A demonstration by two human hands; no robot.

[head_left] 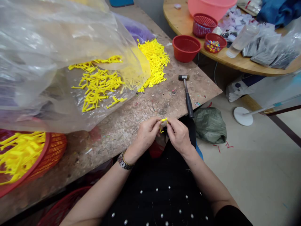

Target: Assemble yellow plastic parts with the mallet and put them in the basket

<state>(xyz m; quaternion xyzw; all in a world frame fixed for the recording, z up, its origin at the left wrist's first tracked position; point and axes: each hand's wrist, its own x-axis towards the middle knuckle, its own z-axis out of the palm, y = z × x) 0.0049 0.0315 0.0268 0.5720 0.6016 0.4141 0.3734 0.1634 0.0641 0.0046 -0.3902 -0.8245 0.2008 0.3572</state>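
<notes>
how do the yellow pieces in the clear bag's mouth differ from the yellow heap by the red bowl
The loose yellow pieces lie scattered with gaps between them, while the yellow heap is densely packed. The loose yellow pieces rest on clear plastic; the yellow heap sits directly on the worktable. Both share the bright yellow of the piece held between the left hand and right hand.

there are two hands (146, 133), one hammer (186, 91), one watch (124, 161) and countless yellow pieces (154, 62)
</notes>
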